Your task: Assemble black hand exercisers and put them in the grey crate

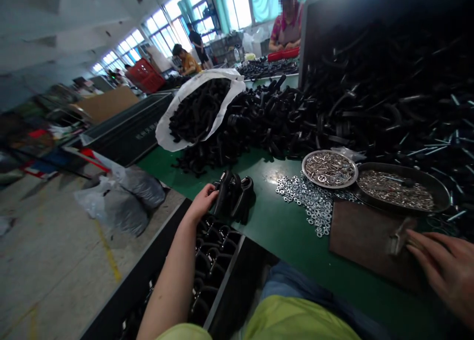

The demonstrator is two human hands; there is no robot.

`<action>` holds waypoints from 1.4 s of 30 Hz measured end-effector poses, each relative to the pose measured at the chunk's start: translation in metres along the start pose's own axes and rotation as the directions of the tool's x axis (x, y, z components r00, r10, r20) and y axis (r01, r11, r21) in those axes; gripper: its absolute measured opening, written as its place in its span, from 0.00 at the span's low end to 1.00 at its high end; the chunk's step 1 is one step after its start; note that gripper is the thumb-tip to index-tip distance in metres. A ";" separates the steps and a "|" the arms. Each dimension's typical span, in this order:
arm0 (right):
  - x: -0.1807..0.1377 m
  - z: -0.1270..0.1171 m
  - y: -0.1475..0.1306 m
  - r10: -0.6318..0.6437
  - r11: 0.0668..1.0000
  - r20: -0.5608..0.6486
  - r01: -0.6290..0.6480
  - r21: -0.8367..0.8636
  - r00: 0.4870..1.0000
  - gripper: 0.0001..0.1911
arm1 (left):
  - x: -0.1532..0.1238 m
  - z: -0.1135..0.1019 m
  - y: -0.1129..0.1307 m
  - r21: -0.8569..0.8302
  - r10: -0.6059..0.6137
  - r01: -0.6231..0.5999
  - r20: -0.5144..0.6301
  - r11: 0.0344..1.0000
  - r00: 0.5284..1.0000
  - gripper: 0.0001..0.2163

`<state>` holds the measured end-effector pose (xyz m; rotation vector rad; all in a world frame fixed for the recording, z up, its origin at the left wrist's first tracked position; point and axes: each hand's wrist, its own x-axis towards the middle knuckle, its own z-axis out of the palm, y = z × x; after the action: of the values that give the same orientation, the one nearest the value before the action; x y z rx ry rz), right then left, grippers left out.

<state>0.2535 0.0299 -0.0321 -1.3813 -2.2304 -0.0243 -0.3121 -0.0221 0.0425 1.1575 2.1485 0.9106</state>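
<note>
My left hand (203, 202) reaches out over the bench edge, its fingers closed on the near side of a black curved plastic part (222, 194). Another black curved part (244, 199) stands beside it on the green bench top. At the right, my right hand (442, 263) is closed on a blurred metal tool shaped like a small hammer (397, 241), over a brown plate (359, 236). Loose metal nuts (314, 206) are scattered left of the plate. Behind it are a round metal dish (329, 169) and a dark oval pan (403, 187), both full of small metal pieces.
Beneath my left forearm, a black crate (224, 285) holds rows of black parts. A white sack (166, 132) of black parts lies open behind, beside a large heap (281, 112). Plastic bags (118, 201) rest on the floor. A co-worker (287, 28) sits across the bench.
</note>
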 end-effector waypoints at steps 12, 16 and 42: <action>0.060 0.015 -0.076 -0.242 0.969 0.035 0.240 0.055 0.970 0.16 | 0.021 -0.003 0.007 0.085 0.101 -0.105 0.046 0.991 0.994 0.12; 0.078 0.021 -0.110 -0.257 0.959 0.054 0.248 0.136 0.965 0.15 | 0.020 -0.016 0.024 0.315 0.177 -0.185 0.053 0.931 0.983 0.12; 0.190 0.126 -0.339 0.027 0.259 0.734 -0.714 0.650 0.678 0.34 | 0.028 0.010 0.019 -0.202 -0.251 0.436 0.581 0.877 0.774 0.31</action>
<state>-0.1508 0.0596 0.0236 -1.2235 -1.5392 1.8600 -0.3092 0.0128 0.0474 0.6964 1.5909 0.6359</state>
